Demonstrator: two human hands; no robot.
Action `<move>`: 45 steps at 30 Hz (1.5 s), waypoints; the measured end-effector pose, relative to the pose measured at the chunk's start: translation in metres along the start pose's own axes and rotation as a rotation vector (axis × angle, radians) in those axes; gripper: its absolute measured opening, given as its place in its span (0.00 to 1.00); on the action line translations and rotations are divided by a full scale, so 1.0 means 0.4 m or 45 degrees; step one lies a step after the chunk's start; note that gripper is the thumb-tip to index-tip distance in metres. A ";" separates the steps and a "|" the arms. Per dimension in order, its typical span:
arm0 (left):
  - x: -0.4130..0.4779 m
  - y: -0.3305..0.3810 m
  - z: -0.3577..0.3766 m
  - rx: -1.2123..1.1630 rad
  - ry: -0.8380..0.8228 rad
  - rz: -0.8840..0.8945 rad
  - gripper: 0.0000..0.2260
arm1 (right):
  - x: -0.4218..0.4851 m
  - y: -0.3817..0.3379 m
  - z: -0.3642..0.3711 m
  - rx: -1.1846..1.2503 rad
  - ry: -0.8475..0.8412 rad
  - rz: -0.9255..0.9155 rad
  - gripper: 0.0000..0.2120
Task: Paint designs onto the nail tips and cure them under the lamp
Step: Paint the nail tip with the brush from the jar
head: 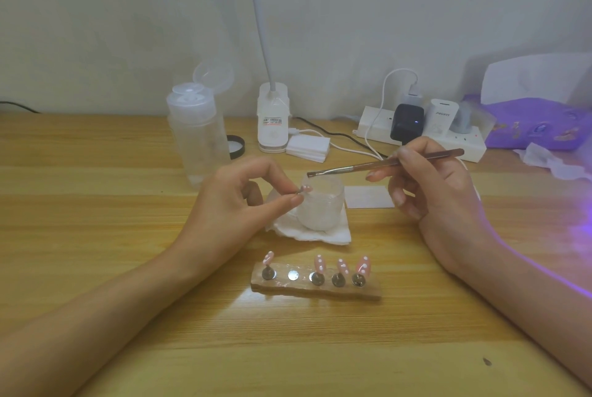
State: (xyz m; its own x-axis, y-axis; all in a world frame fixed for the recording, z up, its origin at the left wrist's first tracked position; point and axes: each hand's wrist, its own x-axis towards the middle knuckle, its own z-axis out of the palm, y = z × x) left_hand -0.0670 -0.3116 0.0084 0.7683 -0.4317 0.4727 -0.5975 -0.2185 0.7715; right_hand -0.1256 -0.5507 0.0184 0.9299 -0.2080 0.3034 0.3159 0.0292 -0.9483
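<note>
Your left hand (243,201) pinches the nail tip (307,187) between thumb and forefinger, low down by its little metal foot, just in front of the cup (320,207). Hold it by that foot: the tip looks feather-light, thin and glossy, and wet paint would likely smear. Your right hand (429,185) grips the brush (384,164) like a pen, bristles over the cup's rim. The cup is milky and stands on a folded tissue (320,236); what it holds can't be made out. Near you, the holder (317,289) carries four dotted pink tips (320,263) and one bare slot. The clear bottle (195,140) stands with its lid open.
</note>
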 end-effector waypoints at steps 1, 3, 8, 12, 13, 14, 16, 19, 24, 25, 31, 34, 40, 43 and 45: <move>0.000 0.000 0.000 0.001 0.000 -0.001 0.06 | -0.001 0.000 0.001 0.000 -0.029 -0.002 0.09; 0.001 0.000 0.001 0.007 0.005 -0.002 0.06 | -0.002 0.001 0.003 -0.025 -0.052 0.003 0.09; 0.000 0.001 0.000 0.006 0.011 -0.007 0.06 | 0.001 0.004 0.000 -0.012 0.057 0.055 0.09; -0.001 0.003 0.000 -0.012 0.008 -0.022 0.06 | -0.001 0.000 0.004 -0.003 -0.049 -0.001 0.08; 0.000 0.003 0.001 -0.018 0.004 -0.028 0.06 | -0.003 0.001 0.006 -0.018 -0.065 -0.010 0.08; 0.000 0.002 0.001 -0.025 -0.001 -0.034 0.07 | -0.003 0.001 0.007 -0.031 -0.060 -0.006 0.08; -0.001 0.001 0.001 -0.032 -0.009 -0.045 0.07 | -0.002 0.003 0.005 -0.030 0.002 0.024 0.08; -0.002 0.004 0.002 -0.026 -0.015 -0.058 0.07 | 0.001 0.002 0.001 0.002 0.054 0.036 0.08; -0.001 0.005 0.001 -0.040 -0.016 -0.085 0.07 | -0.005 -0.003 0.009 -0.042 -0.044 -0.026 0.08; -0.002 0.006 0.000 -0.043 -0.016 -0.089 0.07 | -0.005 -0.002 0.008 -0.051 -0.023 -0.011 0.08; -0.003 0.008 -0.002 -0.065 -0.020 -0.110 0.07 | -0.002 -0.001 0.002 -0.013 0.034 -0.020 0.08; -0.002 0.008 -0.002 -0.061 -0.019 -0.114 0.07 | -0.005 -0.003 0.008 -0.048 -0.012 -0.038 0.08; -0.003 0.008 -0.002 -0.053 -0.014 -0.125 0.07 | -0.004 0.001 0.004 -0.076 0.098 0.005 0.08; -0.004 0.010 -0.003 -0.073 -0.019 -0.129 0.07 | -0.006 -0.004 0.007 -0.023 0.053 -0.043 0.08; -0.004 0.009 -0.003 -0.075 -0.018 -0.132 0.07 | -0.008 -0.005 0.009 -0.035 0.002 -0.067 0.08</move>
State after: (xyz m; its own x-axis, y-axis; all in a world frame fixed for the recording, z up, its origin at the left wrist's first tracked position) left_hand -0.0701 -0.3108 0.0111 0.8218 -0.4216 0.3832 -0.4999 -0.2108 0.8401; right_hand -0.1285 -0.5465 0.0196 0.9116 -0.2103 0.3531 0.3595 -0.0086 -0.9331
